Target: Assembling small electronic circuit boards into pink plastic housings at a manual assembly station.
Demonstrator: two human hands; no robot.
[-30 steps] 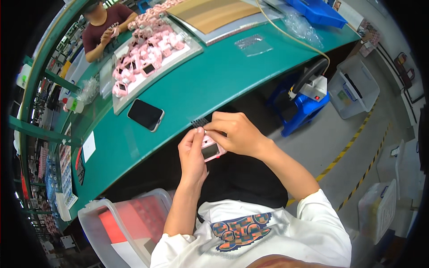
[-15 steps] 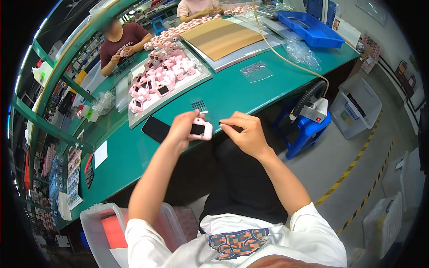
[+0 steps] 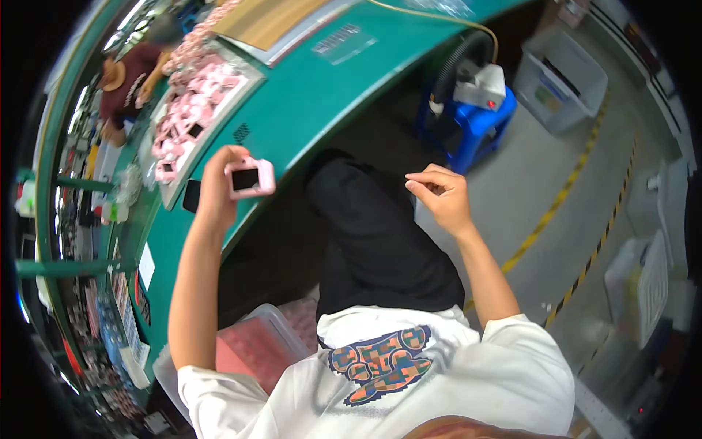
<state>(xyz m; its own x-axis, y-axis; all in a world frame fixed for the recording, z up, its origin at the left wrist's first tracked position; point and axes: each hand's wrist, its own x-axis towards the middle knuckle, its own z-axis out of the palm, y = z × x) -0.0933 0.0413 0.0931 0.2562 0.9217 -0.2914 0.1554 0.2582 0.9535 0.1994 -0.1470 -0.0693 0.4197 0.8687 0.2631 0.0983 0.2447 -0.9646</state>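
My left hand [image 3: 221,170] is closed on a pink toy camera [image 3: 265,175], holding it by one side above the table edge with its dark screen facing up. Out over the floor, right of my knees, my right hand [image 3: 449,197] is pinched, thumb against forefinger. Whatever lies between those fingertips is too small to make out. Just beyond my left hand, a small sheet of black pieces [image 3: 241,133] lies on the green table [image 3: 292,95]. A black phone [image 3: 191,195] rests on the table, partly behind my left wrist.
Many pink toy cameras [image 3: 191,99] fill a board at the far left. A co-worker in a dark red shirt [image 3: 133,80] sits beyond them. On a blue stool [image 3: 479,124] at the right stands a white device [image 3: 484,89] with a black hose. A clear bin [image 3: 567,80] is behind it.
My right hand has moved right, away from the toy camera, still pinched. My left hand keeps hold of the camera. The view has turned toward the right, so the table sits farther left.
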